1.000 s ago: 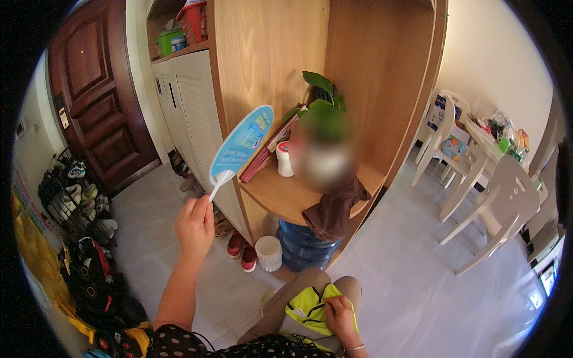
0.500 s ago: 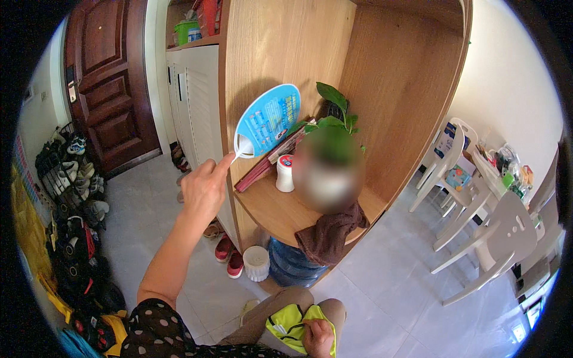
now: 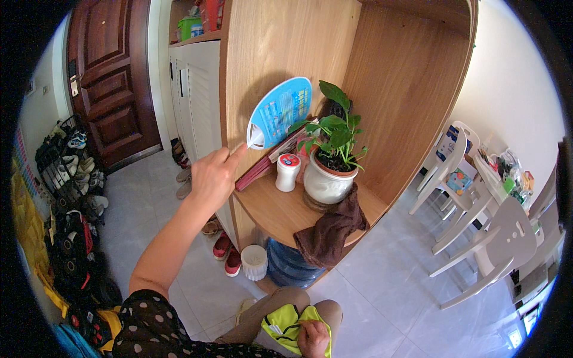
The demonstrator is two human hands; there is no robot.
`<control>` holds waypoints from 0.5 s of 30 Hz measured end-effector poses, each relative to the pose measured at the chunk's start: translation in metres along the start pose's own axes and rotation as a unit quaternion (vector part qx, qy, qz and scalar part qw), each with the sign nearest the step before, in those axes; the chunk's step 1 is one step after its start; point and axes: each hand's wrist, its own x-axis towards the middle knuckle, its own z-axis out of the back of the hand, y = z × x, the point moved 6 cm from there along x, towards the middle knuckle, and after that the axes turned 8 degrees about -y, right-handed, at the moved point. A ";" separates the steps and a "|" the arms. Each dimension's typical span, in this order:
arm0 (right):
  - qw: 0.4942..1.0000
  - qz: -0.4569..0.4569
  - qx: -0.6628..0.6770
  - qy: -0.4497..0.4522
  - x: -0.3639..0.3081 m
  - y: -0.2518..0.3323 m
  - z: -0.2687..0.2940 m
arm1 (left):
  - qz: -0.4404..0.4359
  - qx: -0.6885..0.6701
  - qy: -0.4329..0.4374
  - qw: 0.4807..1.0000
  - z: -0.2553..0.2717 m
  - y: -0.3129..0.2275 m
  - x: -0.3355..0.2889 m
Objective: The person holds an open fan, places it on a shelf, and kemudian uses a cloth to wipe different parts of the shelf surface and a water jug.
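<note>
My left hand [image 3: 213, 178], its arm stretched forward, pinches the white handle of a blue hand fan [image 3: 285, 113]. The fan is raised and tilted in front of the cabinet's wooden panel, over some reddish sticks or a folded bundle [image 3: 261, 173] on the rounded shelf. Close by stand a white canister with a red lid [image 3: 287, 173] and a leafy plant in a white pot [image 3: 328, 183]. On my lap, my right hand [image 3: 313, 337] lies with curled fingers on a neon yellow-green cloth item [image 3: 280, 325] with dark trim, and appears to grip it.
A brown cloth [image 3: 328, 235] drapes over the edge of the shelf [image 3: 277, 218]. Below are a blue water jug [image 3: 292, 262], a white ribbed bin [image 3: 255, 262] and red shoes [image 3: 231, 261]. White chairs [image 3: 504, 232] and a cluttered table stand right; a shoe rack [image 3: 71, 167] stands left.
My left hand has carried the fan a little to the right and upward, turning it slightly. My right hand stays on the yellow-green cloth item. The potted plant, blurred before, shows sharply.
</note>
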 end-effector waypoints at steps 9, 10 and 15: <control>1.000 0.021 -0.013 -0.019 -0.001 0.001 -0.001 | 0.011 -0.013 0.033 0.999 -0.033 0.011 -0.013; 0.999 0.025 -0.008 -0.022 0.001 0.004 0.002 | 0.015 -0.007 0.043 0.999 -0.034 0.010 -0.012; 0.999 0.028 -0.005 -0.029 -0.003 0.003 -0.002 | 0.012 0.006 0.055 0.998 -0.048 0.003 -0.005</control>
